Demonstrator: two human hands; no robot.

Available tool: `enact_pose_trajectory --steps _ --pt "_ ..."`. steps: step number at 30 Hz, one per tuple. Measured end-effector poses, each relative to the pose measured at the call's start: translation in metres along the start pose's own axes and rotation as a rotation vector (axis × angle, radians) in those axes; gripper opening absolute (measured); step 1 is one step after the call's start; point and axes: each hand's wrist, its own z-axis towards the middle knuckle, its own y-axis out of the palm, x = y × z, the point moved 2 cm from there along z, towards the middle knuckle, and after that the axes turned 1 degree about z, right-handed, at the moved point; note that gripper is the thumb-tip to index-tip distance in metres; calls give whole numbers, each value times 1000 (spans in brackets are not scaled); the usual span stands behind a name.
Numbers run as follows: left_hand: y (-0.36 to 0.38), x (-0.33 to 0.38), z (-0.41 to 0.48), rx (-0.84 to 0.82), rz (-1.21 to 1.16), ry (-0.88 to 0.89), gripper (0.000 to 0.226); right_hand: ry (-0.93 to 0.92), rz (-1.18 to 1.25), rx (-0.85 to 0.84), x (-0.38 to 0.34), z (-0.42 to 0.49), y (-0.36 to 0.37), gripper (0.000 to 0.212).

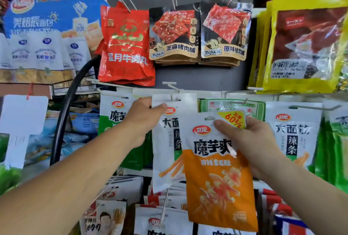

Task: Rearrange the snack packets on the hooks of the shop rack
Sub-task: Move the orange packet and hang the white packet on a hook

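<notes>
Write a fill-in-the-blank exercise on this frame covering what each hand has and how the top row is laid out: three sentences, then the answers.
The right hand grips the front packet, whose lower half is ____.
The left hand pinches the white packet at its ____ edge.
On the upper row, the red packet hangs to the ____ of the two black packets.
Missing words: orange; top; left.
</notes>
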Motion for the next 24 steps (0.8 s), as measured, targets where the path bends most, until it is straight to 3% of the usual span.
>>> enact_pose_trajectory --steps 7,12,20,24 --pt "-45 32 -48 107 29 156 14 49 57 -61 -21 -21 -12 21" --pt "-94 38 -81 168 255 161 15 -35 -86 -93 -27 -31 -4 18" --pt "-118 25 -112 132 119 89 17 -10 -89 -120 -19 -33 37 21" --pt "-133 34 -120 173 88 104 18 -120 -119 -113 -30 -15 68 18"
